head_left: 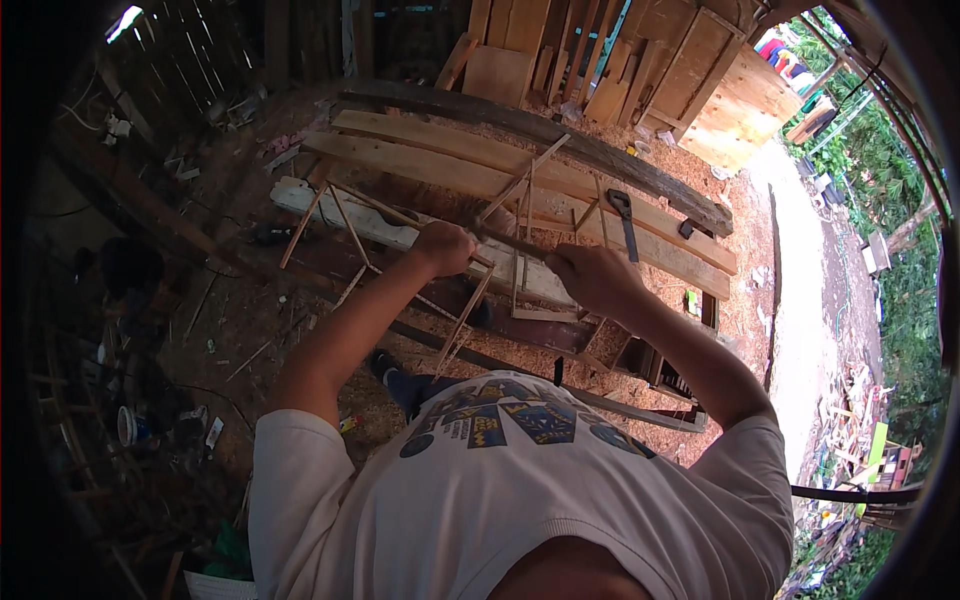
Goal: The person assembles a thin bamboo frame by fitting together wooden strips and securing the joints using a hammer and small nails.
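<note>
The left hand (447,248) was clenched on a thin wooden strip (374,203) over the planks (420,163); the right hand (597,282) was wrapped tightly around a narrow dark tool (512,243). Short, controlled strokes, clear of the left fingers, seemed best. A black-handled tool (628,235) just beyond the right hand probably limited forward room; pulling back looked freer.
</note>
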A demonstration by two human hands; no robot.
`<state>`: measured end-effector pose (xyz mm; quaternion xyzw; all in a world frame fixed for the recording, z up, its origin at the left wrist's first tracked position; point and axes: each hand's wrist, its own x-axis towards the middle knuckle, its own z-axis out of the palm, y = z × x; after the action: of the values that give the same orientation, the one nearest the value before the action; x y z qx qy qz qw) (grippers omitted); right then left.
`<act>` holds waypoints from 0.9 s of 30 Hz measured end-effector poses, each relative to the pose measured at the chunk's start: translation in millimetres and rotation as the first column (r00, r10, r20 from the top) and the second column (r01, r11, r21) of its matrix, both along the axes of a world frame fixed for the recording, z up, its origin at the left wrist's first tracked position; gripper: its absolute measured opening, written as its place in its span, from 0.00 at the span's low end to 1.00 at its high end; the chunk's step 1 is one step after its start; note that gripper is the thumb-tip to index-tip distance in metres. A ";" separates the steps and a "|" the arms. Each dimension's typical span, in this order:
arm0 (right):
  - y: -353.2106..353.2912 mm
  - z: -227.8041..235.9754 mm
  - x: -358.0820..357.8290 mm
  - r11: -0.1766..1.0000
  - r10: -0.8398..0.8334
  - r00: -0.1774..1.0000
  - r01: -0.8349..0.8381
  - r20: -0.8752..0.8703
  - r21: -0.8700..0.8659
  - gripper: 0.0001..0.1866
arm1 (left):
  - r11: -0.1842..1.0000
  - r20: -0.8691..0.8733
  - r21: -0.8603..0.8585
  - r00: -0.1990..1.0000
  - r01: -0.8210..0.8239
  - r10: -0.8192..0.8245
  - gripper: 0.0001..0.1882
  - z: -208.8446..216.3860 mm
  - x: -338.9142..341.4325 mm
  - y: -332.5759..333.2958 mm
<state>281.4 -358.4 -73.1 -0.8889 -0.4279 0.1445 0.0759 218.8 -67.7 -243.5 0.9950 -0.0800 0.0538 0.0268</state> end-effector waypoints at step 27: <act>41.9 -191.1 20.8 0.717 0.102 0.420 0.597 -0.902 0.359 0.20 | 0.998 0.019 0.062 1.000 -0.015 0.013 0.24 -1.0 3.3 -10.7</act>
<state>302.2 -316.5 -264.2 -0.6542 -0.1972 0.4104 0.6040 222.1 -78.5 -244.5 0.9953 -0.0749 0.0607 -0.0052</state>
